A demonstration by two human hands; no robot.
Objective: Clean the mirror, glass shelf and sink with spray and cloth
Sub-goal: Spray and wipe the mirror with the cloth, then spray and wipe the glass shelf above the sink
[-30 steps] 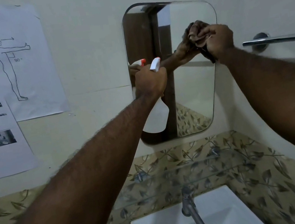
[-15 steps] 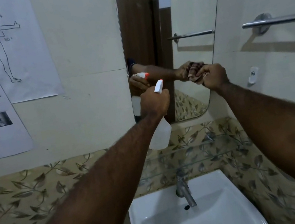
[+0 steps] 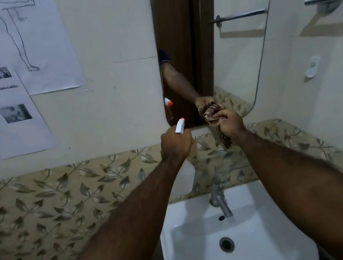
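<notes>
The right hand (image 3: 231,123) grips a bunched brown cloth (image 3: 212,115) against the lower edge of the mirror (image 3: 243,49). The left hand (image 3: 175,144) is closed around a spray bottle (image 3: 186,172); its body is mostly hidden behind the wrist. The glass shelf is hard to make out. Nearer, the white sink (image 3: 244,258) is cut off below.

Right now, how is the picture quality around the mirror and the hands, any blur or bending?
Head view: dim, flat light; the mirror edges bow from wide-angle distortion; the cloth in the right hand and the spray bottle in the left hand look slightly soft; no strong glare on the glass.
</notes>
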